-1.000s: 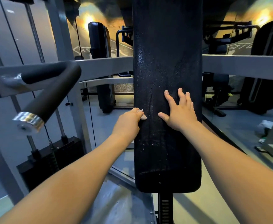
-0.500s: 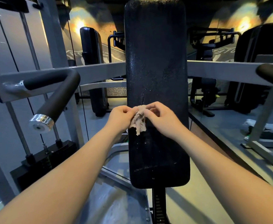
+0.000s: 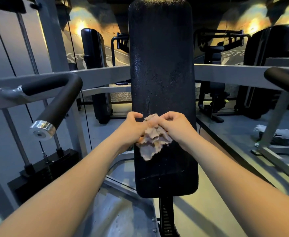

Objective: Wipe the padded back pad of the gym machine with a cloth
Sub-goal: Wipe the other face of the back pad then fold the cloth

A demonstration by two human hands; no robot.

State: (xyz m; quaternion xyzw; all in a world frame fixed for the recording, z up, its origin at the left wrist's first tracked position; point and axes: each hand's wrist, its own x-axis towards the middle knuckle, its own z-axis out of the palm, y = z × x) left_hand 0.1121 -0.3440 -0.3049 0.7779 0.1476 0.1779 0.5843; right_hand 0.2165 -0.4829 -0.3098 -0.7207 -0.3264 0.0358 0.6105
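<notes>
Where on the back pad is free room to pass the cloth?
Free: the upper back pad, above the left hand and right hand, between the grey crossbars; also the lower strip, from the cloth down to the pad's bottom edge. Crowded: mid-pad, where both hands hold the cloth.

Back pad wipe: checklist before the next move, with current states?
1. Grip on cloth: ok, left hand and right hand both pinch it.
2. The cloth spread for wiping: not ok, bunched and crumpled.
3. The cloth touching back pad: cannot tell, it hangs in front of the lower half.
4. Pad face above the hands unobstructed: ok.
5. The black handle out of the left arm's way: ok, off to the side of the pad.
</notes>
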